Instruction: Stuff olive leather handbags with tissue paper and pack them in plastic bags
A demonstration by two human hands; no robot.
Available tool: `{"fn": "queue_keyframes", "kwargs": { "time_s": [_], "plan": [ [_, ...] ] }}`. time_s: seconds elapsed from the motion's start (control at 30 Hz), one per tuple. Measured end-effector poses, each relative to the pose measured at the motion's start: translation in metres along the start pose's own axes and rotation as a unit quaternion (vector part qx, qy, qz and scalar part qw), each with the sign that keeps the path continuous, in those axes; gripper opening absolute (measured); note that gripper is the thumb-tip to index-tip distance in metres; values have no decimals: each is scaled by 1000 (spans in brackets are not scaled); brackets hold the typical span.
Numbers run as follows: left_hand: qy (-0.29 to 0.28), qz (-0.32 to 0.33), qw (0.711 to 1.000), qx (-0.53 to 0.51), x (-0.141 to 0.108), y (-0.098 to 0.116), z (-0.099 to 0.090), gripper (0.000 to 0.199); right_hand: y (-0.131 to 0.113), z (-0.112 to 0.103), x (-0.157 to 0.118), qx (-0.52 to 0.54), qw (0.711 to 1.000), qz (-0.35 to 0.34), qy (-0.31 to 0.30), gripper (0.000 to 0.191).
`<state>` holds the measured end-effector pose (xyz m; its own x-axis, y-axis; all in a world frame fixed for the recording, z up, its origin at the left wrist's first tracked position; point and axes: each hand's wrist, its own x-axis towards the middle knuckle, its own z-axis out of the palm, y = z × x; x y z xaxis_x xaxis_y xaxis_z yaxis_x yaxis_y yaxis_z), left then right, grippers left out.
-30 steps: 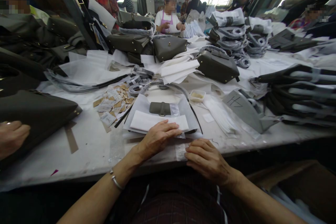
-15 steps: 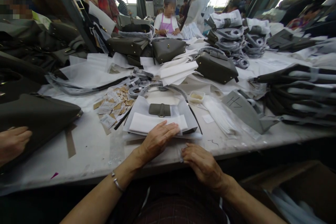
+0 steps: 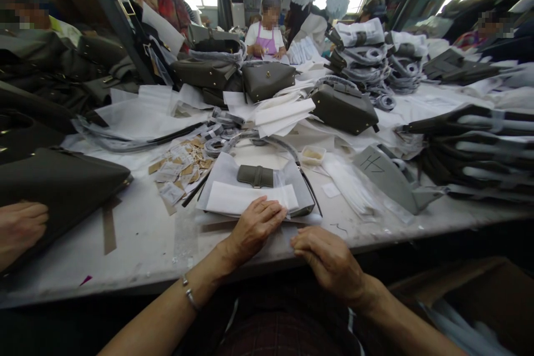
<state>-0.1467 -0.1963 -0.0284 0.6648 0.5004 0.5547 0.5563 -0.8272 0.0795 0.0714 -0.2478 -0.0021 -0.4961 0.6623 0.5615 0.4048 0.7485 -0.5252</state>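
A dark olive bag (image 3: pixel 302 210) lies in front of me, with white wrapping sheet (image 3: pixel 214 173) round it and its handle arched behind. Across its front is a folded white strip (image 3: pixel 233 198), below an olive flap with a strap (image 3: pixel 255 176). My left hand (image 3: pixel 257 228) rests flat on the lower right part of the strip, fingers stretched out and holding nothing. Just right of it, at the table edge, my right hand (image 3: pixel 325 256) is closed, fingertips pinched; what it holds, if anything, is too small to tell.
Tags (image 3: pixel 179 169) lie left of the bag. A small plastic tub (image 3: pixel 312 156) and a grey piece with pen marks (image 3: pixel 381 175) are on the right. Another person's hand (image 3: pixel 23 231) is at a large dark bag (image 3: pixel 62 189) on the left. Wrapped bags are stacked far right.
My left hand has shifted slightly right and down on the white strip. My right hand has moved slightly right. The olive flap has shifted slightly.
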Motion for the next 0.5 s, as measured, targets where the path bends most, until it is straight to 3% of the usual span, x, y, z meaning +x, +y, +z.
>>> {"fn": "queue_keyframes", "kwargs": {
  "time_s": [0.17, 0.33, 0.5],
  "plan": [
    [35, -44, 998, -30, -1, 8, 0, 27, 10, 2, 46, -56, 998, -22, 0, 13],
    [23, -146, 985, -93, 4, 20, -8, 23, 27, 8, 70, -41, 997, 65, -6, 14],
    [91, -243, 962, -86, 13, 27, 1, 44, 34, 7, 76, -47, 991, 125, -9, 13]
  ]
}}
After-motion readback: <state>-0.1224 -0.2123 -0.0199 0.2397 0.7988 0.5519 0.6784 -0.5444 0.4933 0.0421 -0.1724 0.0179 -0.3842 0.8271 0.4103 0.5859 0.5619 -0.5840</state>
